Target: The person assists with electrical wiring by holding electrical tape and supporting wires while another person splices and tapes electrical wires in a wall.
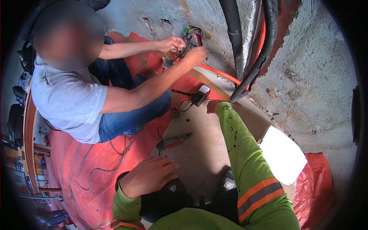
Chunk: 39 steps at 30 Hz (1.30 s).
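My left hand (151, 174) rests by my left knee with its fingers loosely stretched out and nothing in them. On the floor ahead of it lie red-handled pliers (173, 142). My right arm reaches forward in a green sleeve, and my right hand (212, 107) is low near the foot of the wall. Its fingers are mostly hidden, so I cannot make out whether it holds anything. Just left of it sits a small black box with a white label (201, 96), with a dark cable at its side. A small dark ring-shaped piece (175, 114) lies close by.
A co-worker (69, 99) sits at left, both hands at wires (189, 36) coming from a wall opening. Thick black conduits (233, 34) and an orange corrugated conduit (220, 73) run along the wall. Red sheeting (82, 165) covers the floor; a white panel (281, 155) lies at right.
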### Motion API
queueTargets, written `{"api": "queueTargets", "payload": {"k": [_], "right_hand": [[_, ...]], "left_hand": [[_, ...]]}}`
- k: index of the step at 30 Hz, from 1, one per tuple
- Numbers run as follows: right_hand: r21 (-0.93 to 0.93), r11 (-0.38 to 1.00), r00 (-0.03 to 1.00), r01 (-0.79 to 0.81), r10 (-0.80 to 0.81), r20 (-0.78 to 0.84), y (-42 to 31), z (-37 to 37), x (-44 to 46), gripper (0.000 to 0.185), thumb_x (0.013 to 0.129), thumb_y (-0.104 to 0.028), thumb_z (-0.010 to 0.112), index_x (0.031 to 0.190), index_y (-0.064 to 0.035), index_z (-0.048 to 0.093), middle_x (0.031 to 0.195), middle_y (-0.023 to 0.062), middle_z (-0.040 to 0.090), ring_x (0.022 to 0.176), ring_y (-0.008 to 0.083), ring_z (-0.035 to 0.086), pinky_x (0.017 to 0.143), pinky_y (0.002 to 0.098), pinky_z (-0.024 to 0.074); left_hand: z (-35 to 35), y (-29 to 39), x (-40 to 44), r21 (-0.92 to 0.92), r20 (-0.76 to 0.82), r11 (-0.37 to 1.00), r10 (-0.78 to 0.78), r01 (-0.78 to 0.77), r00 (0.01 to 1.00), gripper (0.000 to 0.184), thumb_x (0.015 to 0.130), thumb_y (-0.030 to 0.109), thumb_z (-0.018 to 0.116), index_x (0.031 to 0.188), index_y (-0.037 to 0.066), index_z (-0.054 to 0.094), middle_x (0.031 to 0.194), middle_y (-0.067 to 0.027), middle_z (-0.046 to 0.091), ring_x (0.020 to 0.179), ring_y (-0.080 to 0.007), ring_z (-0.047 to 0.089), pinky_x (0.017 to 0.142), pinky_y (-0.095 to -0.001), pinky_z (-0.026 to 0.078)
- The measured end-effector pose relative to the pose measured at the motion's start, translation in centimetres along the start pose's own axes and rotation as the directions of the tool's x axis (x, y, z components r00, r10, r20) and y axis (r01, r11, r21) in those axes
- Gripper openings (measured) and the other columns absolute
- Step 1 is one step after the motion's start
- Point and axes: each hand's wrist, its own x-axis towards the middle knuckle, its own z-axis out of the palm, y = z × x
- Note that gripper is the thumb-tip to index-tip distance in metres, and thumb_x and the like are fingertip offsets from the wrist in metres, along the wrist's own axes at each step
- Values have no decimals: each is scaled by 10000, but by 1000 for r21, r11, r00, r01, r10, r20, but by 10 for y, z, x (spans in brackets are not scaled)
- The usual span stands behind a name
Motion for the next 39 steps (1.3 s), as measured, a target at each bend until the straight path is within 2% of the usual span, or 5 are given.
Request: {"api": "queueTargets", "payload": {"k": [9,12,15,18,39], "right_hand": [[-332,874,918,355,-393,-52,39,49,68,215,826,-243,560,873,-110,722,885,120,693,836,314,658,698,461,493],[-143,978,988,152,-155,-9,27,36,48,198,824,-230,565,854,-114,722,871,121,687,828,310,654,690,454,492],[-423,815,906,395,-423,31,42,48,67,212,819,-236,565,851,-98,722,864,125,693,810,318,655,683,459,494],[-109,988,993,106,-110,-30,4,10,20,266,869,-309,575,912,-101,733,895,112,707,844,280,677,712,491,519],[-119,985,992,124,-121,29,18,18,33,205,771,-250,581,847,-131,730,822,84,691,755,247,644,628,437,471]], "left_hand": [[0,1,-1,-5,-5,1000,7,-7,1000,291,926,262,657,1144,69,657,1157,-107,658,1056,-313,634,919,-417,501],[0,2,-1,-5,-9,1000,5,-5,1000,293,925,261,659,1145,68,657,1156,-108,658,1054,-312,634,918,-417,501],[1,0,-1,-4,-11,1000,4,-4,1000,294,926,261,657,1144,64,657,1154,-109,659,1054,-312,634,918,-418,501],[1,0,-1,-1,-8,1000,1,-1,1000,290,927,261,656,1143,66,659,1156,-110,660,1058,-315,632,922,-419,500],[0,2,1,-8,20,1000,-11,12,1000,299,932,266,649,1155,67,642,1171,-119,651,1071,-326,620,928,-427,494]]}}
